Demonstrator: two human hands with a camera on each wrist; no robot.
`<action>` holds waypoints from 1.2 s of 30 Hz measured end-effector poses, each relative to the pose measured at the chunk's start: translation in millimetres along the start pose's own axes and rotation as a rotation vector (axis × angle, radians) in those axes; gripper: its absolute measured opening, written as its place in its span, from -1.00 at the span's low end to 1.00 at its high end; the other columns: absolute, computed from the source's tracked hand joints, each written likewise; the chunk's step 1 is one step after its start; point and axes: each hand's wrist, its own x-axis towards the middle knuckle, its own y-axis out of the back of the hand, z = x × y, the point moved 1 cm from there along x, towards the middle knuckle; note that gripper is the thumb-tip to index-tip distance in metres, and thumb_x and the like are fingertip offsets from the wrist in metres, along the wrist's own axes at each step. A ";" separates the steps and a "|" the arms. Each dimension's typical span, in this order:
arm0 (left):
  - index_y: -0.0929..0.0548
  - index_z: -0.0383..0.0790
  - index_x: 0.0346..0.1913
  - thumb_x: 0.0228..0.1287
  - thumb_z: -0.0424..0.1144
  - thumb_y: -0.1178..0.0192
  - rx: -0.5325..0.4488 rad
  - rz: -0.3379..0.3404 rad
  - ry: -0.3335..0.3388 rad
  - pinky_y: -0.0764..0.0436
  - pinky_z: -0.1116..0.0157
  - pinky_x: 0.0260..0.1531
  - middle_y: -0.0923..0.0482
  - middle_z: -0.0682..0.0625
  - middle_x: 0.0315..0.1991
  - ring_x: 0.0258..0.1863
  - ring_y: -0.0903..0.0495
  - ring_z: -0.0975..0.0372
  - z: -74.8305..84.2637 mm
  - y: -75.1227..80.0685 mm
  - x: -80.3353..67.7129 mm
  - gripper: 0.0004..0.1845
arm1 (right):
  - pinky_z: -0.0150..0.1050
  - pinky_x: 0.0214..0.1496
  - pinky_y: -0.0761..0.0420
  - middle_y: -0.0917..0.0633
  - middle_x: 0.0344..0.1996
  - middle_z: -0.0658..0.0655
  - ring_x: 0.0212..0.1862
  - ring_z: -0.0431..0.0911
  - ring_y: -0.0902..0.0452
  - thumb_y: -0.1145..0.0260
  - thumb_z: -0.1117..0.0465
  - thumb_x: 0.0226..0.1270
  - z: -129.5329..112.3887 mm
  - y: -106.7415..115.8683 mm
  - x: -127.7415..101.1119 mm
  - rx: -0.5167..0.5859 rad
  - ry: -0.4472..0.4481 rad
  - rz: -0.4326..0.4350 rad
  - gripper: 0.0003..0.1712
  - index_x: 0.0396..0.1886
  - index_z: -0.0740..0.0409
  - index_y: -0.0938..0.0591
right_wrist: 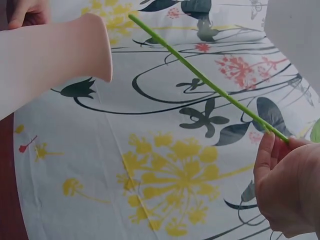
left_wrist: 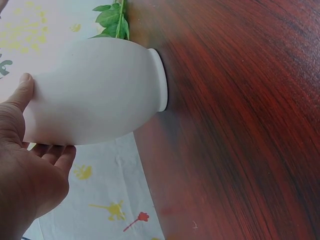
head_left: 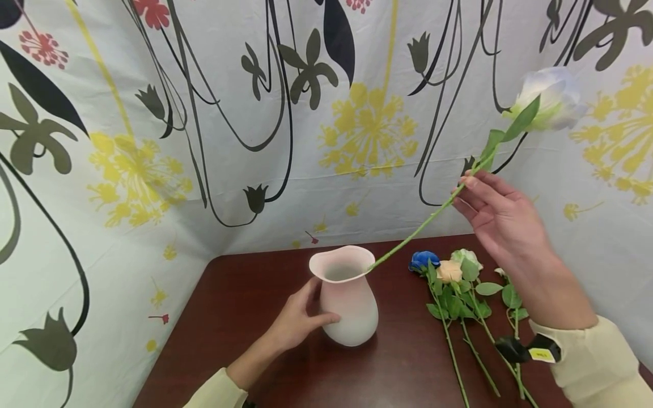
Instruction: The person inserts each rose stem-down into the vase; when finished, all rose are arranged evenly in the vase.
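Right hand (head_left: 502,218) at 3 o'clock is pinching a white artificial rose (head_left: 553,102) by its green stem, tip touching the pale pink ceramic vase's (head_left: 347,297) rim; left hand (head_left: 296,323) is cupping the vase, centre table (head_left: 229,317).

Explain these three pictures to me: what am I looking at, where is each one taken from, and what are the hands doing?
There is no machine here: a person works with two bare hands and wears three cameras. The wide picture comes from a camera on the head, looking down at a dark red table ringed by flowered cloth. The other two come from cameras on the wrists, so they look tilted and very close.

The left hand holds the side of a pale pink vase standing on the table. The right hand pinches the green stem of a white flower, whose lower end is at the vase's mouth. A blue flower, a peach flower and other stems lie on the table beside the vase.
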 end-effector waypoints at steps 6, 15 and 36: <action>-0.33 0.20 0.60 0.20 -0.05 -0.62 0.003 0.003 -0.005 -0.57 0.04 0.32 -0.48 0.21 0.45 0.29 -0.60 0.25 -0.9 -0.1 0.5 -0.05 | -0.10 -0.03 -0.80 -0.80 -0.20 0.26 -0.20 0.07 -0.80 -0.23 0.60 0.49 12.1 -12.1 2.7 -0.068 0.041 -0.004 -0.82 -0.13 0.42 -0.74; -0.34 0.18 0.58 0.20 -0.05 -0.62 0.004 0.002 -0.012 -0.57 0.06 0.32 -0.49 0.21 0.44 0.28 -0.60 0.25 -2.1 -0.4 -0.1 -0.06 | -0.17 0.03 -0.79 -0.78 -0.15 0.16 -0.15 -0.03 -0.77 -0.36 0.50 0.45 34.4 -20.9 4.2 -0.246 0.019 0.002 -0.87 -0.14 0.32 -0.79; -0.32 0.13 0.60 0.22 -0.03 -0.60 0.008 0.001 -0.013 -0.56 0.12 0.35 -0.47 0.15 0.47 0.33 -0.58 0.21 0.8 0.3 -1.2 -0.06 | -0.14 0.08 -0.77 -0.82 -0.21 0.07 -0.16 -0.09 -0.79 -0.41 0.38 0.48 90.0 -13.9 4.6 -0.563 -0.053 -0.095 -0.85 -0.04 0.24 -0.82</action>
